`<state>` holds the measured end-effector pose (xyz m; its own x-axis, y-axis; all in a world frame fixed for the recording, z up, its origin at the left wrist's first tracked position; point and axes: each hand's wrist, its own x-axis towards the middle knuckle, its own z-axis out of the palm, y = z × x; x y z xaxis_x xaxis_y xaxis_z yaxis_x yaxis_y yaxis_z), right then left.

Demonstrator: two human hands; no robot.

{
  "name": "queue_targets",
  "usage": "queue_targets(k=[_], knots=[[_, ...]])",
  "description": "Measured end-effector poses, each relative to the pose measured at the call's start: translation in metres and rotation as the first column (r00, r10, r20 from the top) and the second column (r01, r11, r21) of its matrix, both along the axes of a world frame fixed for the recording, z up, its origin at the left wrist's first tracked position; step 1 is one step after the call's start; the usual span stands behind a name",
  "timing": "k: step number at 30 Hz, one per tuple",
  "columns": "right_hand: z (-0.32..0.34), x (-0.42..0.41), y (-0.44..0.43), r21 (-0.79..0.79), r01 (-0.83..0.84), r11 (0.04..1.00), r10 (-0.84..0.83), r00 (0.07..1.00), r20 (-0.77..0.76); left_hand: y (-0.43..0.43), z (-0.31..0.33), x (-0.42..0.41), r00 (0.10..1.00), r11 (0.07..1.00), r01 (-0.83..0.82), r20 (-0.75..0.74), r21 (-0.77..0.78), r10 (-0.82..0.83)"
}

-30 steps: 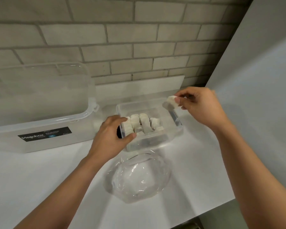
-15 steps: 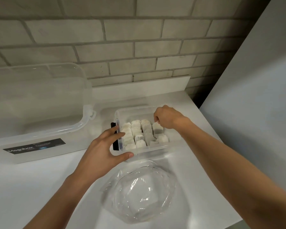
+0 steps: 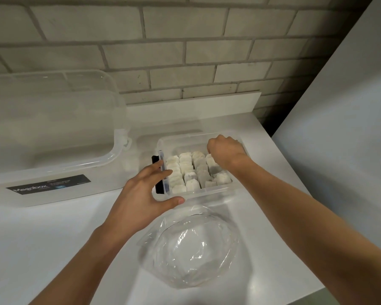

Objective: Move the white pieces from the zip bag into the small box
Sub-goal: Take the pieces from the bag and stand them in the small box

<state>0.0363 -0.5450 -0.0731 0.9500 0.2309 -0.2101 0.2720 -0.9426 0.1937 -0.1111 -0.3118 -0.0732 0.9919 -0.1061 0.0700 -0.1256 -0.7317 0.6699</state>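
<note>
Right hand [image 3: 226, 154] dropped into small box [image 3: 207, 191], grip unclear | left hand [image 3: 141, 199] flat-fingered | white pieces [image 3: 185, 170] rowed

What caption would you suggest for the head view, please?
Left hand steadies a small clear plastic box of white pieces; right hand reaches inside; clear zip bag lies nearer.

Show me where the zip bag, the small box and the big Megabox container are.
zip bag [image 3: 191, 249]: head view, middle of the crumpled clear plastic.
small box [image 3: 209, 190]: head view, rim of its near wall.
Megabox container [image 3: 48, 184]: head view, black label on its front wall.
</note>
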Motion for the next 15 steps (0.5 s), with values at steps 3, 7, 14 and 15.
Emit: queue_targets(k=[3, 7, 14, 15], knots=[[-0.002, -0.005, 0.003, -0.064, -0.006, 0.998, 0.009, 0.999, 0.047, 0.000, 0.000, 0.000, 1.000, 1.000, -0.002, 0.007, 0.007, 0.002], [-0.003, -0.006, 0.001, -0.067, -0.003, 0.998, 0.008, 0.997, 0.072, 0.001, 0.001, 0.001, 1.000, 1.000, 0.003, -0.003, 0.011, -0.003], [0.013, -0.018, -0.005, 0.025, 0.012, 1.000, -0.015, 0.991, 0.131, -0.002, 0.005, -0.001, 1.000, 1.000, -0.013, -0.023, 0.027, 0.013], [0.018, -0.021, -0.009, 0.105, 0.043, 0.994, -0.059, 0.985, 0.160, -0.002, 0.005, -0.002, 1.000, 0.999, -0.012, -0.028, 0.033, 0.013]])
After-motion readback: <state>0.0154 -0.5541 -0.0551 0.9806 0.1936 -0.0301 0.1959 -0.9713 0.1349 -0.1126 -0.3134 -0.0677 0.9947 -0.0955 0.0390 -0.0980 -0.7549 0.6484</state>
